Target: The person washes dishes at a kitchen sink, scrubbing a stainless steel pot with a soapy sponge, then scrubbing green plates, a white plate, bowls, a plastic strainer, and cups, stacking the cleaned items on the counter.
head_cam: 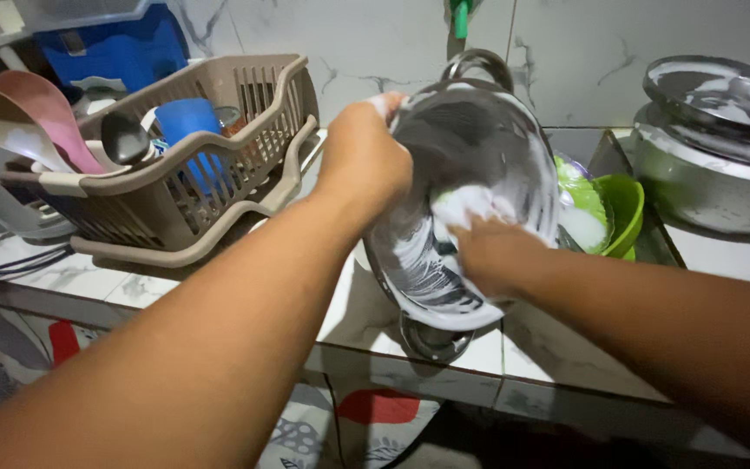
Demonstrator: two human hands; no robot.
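While you hold the steel pot (470, 174) tilted on its side at the centre of the frame, note that its open mouth faces you and its two loop handles lie one at the top and one at the bottom, so the long axis runs nearly vertical in the picture. Your left hand (365, 156) is clamped over the upper left rim, fingers curled around the edge. Your right hand (492, 252) is inside the mouth, fingers pressed together on a soapy white sponge (466, 207) against the inner wall. The right hand is therefore the nearer one to the working surface; the pot wall lies directly ahead of it and slightly up and left. Foam streaks cover the lower left part of the interior.

The pot hangs over the front edge of the tiled counter (349, 313). At the upper left of the frame stands a beige dish rack (219, 165) with a blue cup (186, 122) and ladles. Just right of the pot lies a green bowl (622, 208), partly hidden behind it. At the upper right sit soapy steel pots with a lid (722, 95), well apart from both hands.
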